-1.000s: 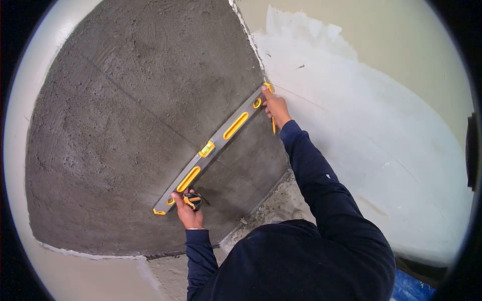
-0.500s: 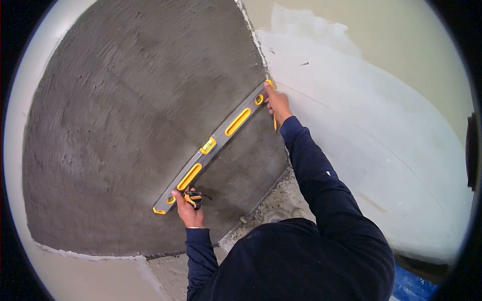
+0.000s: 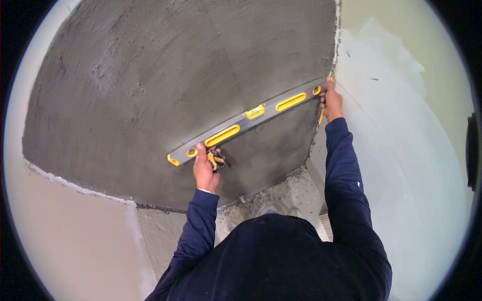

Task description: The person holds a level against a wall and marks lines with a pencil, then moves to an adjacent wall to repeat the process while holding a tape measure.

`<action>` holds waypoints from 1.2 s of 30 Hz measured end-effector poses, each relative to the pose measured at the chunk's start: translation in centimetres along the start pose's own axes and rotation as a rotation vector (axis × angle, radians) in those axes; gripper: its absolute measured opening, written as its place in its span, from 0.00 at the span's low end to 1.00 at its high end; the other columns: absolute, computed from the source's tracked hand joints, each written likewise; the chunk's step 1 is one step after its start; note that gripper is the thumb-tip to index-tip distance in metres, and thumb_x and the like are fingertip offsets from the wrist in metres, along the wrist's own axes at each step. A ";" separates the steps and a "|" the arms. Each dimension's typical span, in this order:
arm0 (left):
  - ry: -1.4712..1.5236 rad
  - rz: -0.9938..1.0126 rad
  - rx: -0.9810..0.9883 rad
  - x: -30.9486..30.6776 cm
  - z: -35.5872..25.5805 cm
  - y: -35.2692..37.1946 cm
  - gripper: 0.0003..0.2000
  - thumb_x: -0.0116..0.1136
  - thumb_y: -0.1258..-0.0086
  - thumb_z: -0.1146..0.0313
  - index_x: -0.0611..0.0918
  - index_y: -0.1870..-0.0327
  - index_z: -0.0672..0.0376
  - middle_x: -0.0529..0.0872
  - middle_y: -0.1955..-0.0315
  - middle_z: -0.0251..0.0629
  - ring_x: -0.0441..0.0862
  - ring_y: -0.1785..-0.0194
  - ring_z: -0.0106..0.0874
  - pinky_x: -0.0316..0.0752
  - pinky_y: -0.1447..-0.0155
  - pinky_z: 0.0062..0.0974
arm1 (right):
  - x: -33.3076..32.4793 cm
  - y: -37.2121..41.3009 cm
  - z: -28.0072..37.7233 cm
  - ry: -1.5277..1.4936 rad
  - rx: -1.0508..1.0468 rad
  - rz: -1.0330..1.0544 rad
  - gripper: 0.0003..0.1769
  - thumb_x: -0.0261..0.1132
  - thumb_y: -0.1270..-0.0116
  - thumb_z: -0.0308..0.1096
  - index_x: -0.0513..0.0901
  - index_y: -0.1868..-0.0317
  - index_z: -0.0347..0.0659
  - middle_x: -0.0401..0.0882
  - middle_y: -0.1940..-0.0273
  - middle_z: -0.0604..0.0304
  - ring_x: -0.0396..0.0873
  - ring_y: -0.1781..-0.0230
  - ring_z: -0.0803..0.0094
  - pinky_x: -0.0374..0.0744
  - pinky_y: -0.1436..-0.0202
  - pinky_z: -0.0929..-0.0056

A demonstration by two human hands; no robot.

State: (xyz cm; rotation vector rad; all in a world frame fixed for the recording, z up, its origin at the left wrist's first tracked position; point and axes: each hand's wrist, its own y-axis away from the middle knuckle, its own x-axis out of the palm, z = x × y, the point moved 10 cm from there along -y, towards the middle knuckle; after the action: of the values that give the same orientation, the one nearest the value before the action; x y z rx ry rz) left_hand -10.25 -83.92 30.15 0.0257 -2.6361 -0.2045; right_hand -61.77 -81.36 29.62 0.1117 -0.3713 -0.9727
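A long grey spirit level (image 3: 243,120) with yellow slots and vials lies against the dark grey plastered wall, its right end higher in view. My left hand (image 3: 205,173) grips its lower left end, thumb on the front face, and also holds a black and orange tape measure (image 3: 217,160) beneath it. At the wall corner, my right hand (image 3: 331,103) closes on the level's right end. A yellow pencil (image 3: 322,116) hangs down beside the fingers of that hand.
A white-coated wall (image 3: 396,135) adjoins the plaster on the right. Below the plaster's lower edge is rough, bare masonry (image 3: 281,198). Beige wall (image 3: 75,226) shows at lower left. A dark object (image 3: 472,150) sits at the far right edge.
The view has turned and shifted; the level now appears farther right and nearer to horizontal. Both hands still hold it, with the tape measure and pencil kept along.
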 end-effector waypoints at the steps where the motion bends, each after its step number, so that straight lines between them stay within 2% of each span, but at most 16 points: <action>1: 0.019 0.015 -0.018 0.2 0.1 0.0 0.25 0.55 0.26 0.44 0.76 0.45 0.60 0.82 0.61 0.36 0.81 0.59 0.29 0.81 0.61 0.32 | 0.1 0.1 0.0 0.008 0.003 0.011 0.34 0.66 0.36 0.64 0.73 0.75 0.38 0.66 0.80 0.63 0.63 0.84 0.76 0.62 0.85 0.75; 7: 0.058 0.018 -0.031 0.4 0.1 0.3 0.25 0.56 0.26 0.45 0.76 0.44 0.59 0.82 0.60 0.36 0.81 0.58 0.28 0.81 0.62 0.30 | 0.0 -0.1 -0.1 0.026 0.022 0.026 0.33 0.66 0.36 0.64 0.74 0.71 0.37 0.68 0.77 0.62 0.64 0.83 0.77 0.63 0.84 0.76; 15: 0.007 0.091 0.035 0.5 0.6 -0.2 0.20 0.53 0.23 0.48 0.75 0.46 0.58 0.82 0.58 0.36 0.82 0.60 0.28 0.81 0.62 0.29 | 0.2 -0.2 0.1 0.010 0.011 0.041 0.33 0.66 0.36 0.64 0.74 0.71 0.37 0.68 0.77 0.62 0.64 0.83 0.77 0.63 0.85 0.76; 18: -0.012 0.088 0.057 0.1 1.2 -0.8 0.21 0.50 0.22 0.46 0.75 0.44 0.55 0.83 0.57 0.33 0.83 0.58 0.28 0.82 0.58 0.31 | 0.3 -0.3 0.1 0.005 0.014 0.045 0.33 0.66 0.36 0.64 0.74 0.71 0.37 0.68 0.77 0.62 0.64 0.83 0.77 0.63 0.85 0.76; 24: -0.061 0.147 0.071 0.1 1.1 -1.0 0.21 0.50 0.23 0.46 0.74 0.44 0.56 0.82 0.58 0.33 0.83 0.58 0.28 0.82 0.58 0.31 | 0.3 -0.3 0.1 0.018 0.026 0.038 0.32 0.65 0.35 0.64 0.74 0.71 0.38 0.68 0.77 0.63 0.64 0.83 0.78 0.63 0.84 0.76; 35: -0.032 0.099 0.112 -0.3 1.7 -1.3 0.20 0.49 0.22 0.48 0.73 0.46 0.57 0.83 0.55 0.35 0.83 0.56 0.30 0.83 0.57 0.32 | 0.3 -0.1 0.3 0.020 0.003 0.041 0.33 0.64 0.34 0.65 0.74 0.71 0.38 0.68 0.76 0.63 0.64 0.83 0.78 0.64 0.84 0.77; 36: -0.023 0.105 0.118 -0.2 1.7 -1.3 0.19 0.49 0.21 0.49 0.72 0.46 0.57 0.83 0.55 0.36 0.83 0.56 0.30 0.83 0.57 0.33 | 0.3 -0.2 0.4 0.019 -0.012 0.036 0.35 0.64 0.35 0.66 0.75 0.72 0.36 0.68 0.79 0.62 0.64 0.84 0.77 0.64 0.84 0.76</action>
State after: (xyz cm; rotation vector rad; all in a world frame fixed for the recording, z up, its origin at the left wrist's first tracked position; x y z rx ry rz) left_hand -10.86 -84.95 28.39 -0.0763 -2.6608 -0.0141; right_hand -61.90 -81.70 30.00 0.1033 -0.3490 -0.9378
